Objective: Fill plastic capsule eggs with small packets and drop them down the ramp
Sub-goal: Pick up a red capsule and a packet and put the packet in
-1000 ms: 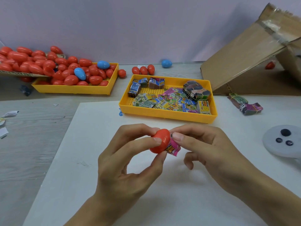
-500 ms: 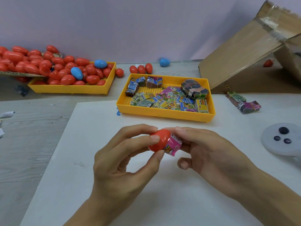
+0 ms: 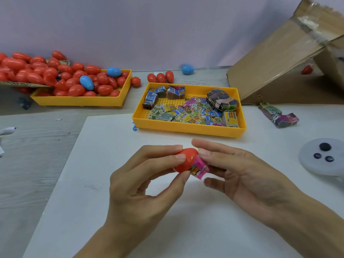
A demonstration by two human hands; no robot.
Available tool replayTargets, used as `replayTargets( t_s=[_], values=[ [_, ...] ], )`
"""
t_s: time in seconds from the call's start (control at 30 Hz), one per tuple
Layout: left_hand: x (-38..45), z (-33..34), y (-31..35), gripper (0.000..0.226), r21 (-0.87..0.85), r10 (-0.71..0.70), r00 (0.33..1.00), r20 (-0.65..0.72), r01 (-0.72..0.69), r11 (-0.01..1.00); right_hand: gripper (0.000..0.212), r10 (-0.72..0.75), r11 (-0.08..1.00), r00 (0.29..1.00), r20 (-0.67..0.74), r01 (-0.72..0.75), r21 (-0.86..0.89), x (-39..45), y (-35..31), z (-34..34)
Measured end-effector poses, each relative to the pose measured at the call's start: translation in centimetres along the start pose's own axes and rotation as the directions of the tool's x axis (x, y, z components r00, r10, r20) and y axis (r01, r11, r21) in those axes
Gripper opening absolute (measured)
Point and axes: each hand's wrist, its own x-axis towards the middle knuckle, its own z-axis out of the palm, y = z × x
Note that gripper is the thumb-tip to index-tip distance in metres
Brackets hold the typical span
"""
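Note:
My left hand (image 3: 141,185) grips a red capsule egg half (image 3: 183,161) between thumb and fingers above the white board. A pink packet (image 3: 200,169) sticks out of the egg's open end. My right hand (image 3: 240,172) pinches that packet from the right, thumb on top and fingers beneath. Behind my hands, a yellow tray (image 3: 188,127) holds loose packets and bundled stacks. The cardboard ramp (image 3: 279,60) slopes up at the far right.
A second yellow tray (image 3: 78,100) at the back left overflows with several red eggs and two blue ones. Three red eggs (image 3: 161,77) and a blue egg (image 3: 187,69) lie by the wall. Packet bundles (image 3: 279,116) and a grey controller (image 3: 323,155) sit right.
The pink packet now shows more of its printed side at the egg's mouth. My right thumb has shifted on top of it. Both hands stay in place.

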Motion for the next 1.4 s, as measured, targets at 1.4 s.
replayTargets(
  t_s=[1.4],
  values=[
    [0.4, 0.0, -0.5, 0.021, -0.317, -0.38, 0.919, -0.104, 0.332, 0.889, 0.012, -0.489, 0.736, 0.872, 0.006, 0.416, -0.535, -0.4, 0.3, -0.4]
  ],
)
